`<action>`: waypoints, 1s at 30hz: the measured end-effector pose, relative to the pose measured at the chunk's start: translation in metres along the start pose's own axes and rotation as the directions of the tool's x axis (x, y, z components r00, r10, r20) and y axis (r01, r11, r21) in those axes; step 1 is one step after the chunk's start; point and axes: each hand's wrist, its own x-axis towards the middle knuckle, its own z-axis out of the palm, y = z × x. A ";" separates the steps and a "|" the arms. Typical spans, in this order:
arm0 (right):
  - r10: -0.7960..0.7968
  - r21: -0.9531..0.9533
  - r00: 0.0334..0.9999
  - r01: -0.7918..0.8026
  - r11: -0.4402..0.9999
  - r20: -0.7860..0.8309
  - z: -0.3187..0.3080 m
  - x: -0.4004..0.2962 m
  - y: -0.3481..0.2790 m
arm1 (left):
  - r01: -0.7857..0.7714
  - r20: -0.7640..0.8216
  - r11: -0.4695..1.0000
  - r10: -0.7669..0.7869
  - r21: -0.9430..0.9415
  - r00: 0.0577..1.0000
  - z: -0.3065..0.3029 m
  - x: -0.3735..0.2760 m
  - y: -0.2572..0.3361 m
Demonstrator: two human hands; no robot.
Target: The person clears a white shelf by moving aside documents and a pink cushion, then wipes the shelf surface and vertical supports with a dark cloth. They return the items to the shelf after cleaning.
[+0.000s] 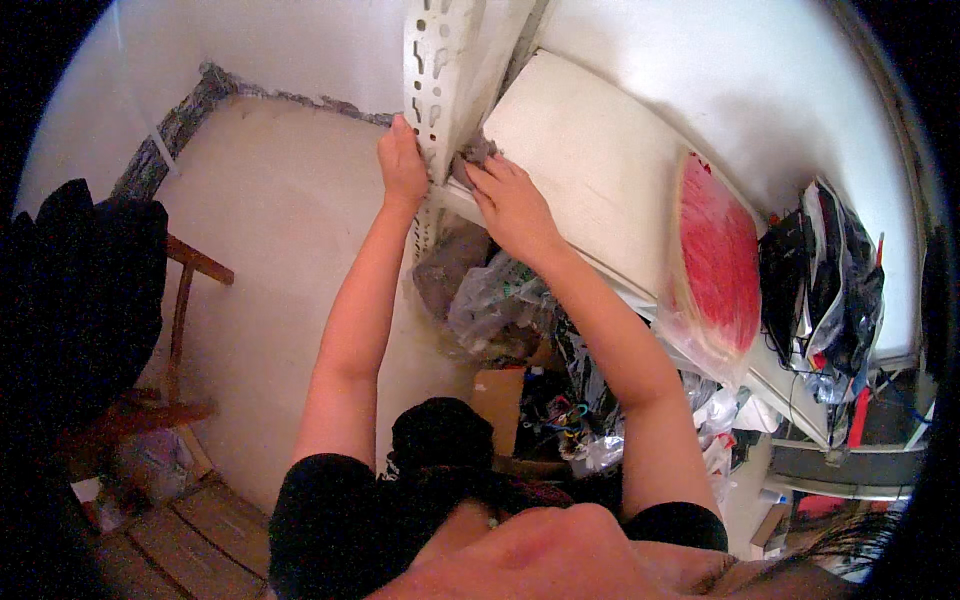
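Observation:
My left hand (403, 163) is wrapped around the left edge of a white slotted metal shelf post (429, 82), thumb pointing up along it. My right hand (512, 202) presses a crumpled grey cloth (474, 156) onto the corner of the white shelf board (592, 157), right beside the post. The fingers lie over the cloth, which partly hides under them. Farther right on the same board rests a red item in a clear plastic bag (716, 262).
Below the board hang or lie crumpled plastic bags (499, 296), near a cardboard box (498, 409) and mixed small items. Black bagged things (825, 277) stand at the right. At the left are a dark cloth (90, 315) and a brown wooden frame (199, 262).

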 end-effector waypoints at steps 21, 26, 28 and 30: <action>0.479 -0.287 0.875 -0.477 0.831 -0.069 -0.073 -0.127 0.039 | 0.017 0.065 0.996 -0.023 0.093 0.998 -0.015 0.003 -0.042; 0.507 -0.399 0.789 -0.613 0.682 -0.347 -0.066 -0.145 0.045 | -0.127 -0.016 0.980 0.131 0.152 0.991 -0.001 -0.003 -0.025; 0.429 -0.417 0.824 -0.560 0.716 -0.370 -0.050 -0.115 0.034 | 0.041 -0.029 0.999 -0.041 -0.024 0.999 0.002 -0.003 -0.014; 0.271 -0.352 0.916 -0.369 0.860 -0.296 -0.030 -0.076 0.019 | 0.090 -0.039 0.996 -0.091 -0.015 0.995 -0.001 -0.003 -0.002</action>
